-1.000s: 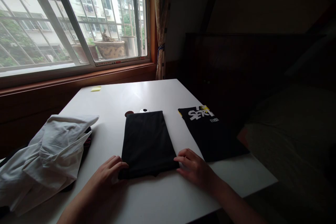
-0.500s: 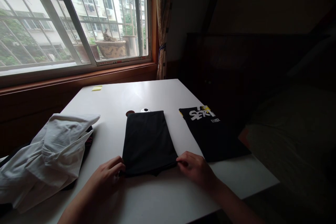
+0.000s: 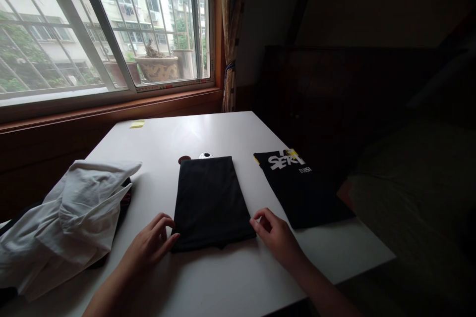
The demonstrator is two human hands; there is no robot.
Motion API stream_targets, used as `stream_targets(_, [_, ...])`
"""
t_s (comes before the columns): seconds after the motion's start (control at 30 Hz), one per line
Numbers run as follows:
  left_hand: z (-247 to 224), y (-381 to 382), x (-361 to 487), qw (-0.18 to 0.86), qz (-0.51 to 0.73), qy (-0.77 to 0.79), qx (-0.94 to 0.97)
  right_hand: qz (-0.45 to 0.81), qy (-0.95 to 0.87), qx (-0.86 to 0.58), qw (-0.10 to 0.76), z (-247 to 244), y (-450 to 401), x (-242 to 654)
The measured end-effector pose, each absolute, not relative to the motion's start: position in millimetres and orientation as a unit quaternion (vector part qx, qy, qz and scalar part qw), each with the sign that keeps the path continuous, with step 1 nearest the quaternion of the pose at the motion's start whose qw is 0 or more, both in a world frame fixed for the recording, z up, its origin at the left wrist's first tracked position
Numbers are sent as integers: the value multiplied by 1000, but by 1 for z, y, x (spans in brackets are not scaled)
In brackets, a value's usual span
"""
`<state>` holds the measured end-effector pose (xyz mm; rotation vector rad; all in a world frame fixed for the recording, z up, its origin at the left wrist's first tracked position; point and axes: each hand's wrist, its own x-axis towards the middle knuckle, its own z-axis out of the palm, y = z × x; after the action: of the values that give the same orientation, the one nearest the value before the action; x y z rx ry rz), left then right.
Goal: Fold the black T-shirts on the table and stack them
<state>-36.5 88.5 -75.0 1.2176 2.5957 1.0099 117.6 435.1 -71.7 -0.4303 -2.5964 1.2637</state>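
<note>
A folded black garment [image 3: 211, 203] lies flat on the white table in front of me, its near edge slightly uneven. My left hand [image 3: 153, 237] is at the garment's near left corner, thumb and fingers apart, the fingertips along the side edge. At the near right corner is my right hand [image 3: 273, 233], its thumb and index fingertips close to the edge with a gap between them. Neither hand grips the cloth. To the right lies another folded black shirt [image 3: 305, 193] with white lettering and a bit of yellow.
A crumpled pile of white cloth [image 3: 70, 223] with dark fabric under it covers the table's left side. Behind the garment are a brown disc [image 3: 184, 159] and a white round object [image 3: 206, 155]. A yellow note [image 3: 137, 124] sits near the far edge of the white table [image 3: 219, 131].
Both hands have loosened from the garment's near corners, and their fingers have spread. The near edge now lies flatter on the table.
</note>
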Motion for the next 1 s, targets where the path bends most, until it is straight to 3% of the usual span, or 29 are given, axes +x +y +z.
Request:
stream_targets(0.2, [-86,93,-39,15,331,875,354,402,-902,-137,80,-80,433,107])
stream_targets(0.5, [-82,94,-37,109,410,846,324,564,-808,-168,28,-79,434,103])
stream_targets(0.8, [-75,97,-29,240,577,744,236,577,-792,-181,80,-66,429,105])
stream_targets(1.0, [-68,97,-25,298,590,724,195,630,-753,-182,58,-69,427,105])
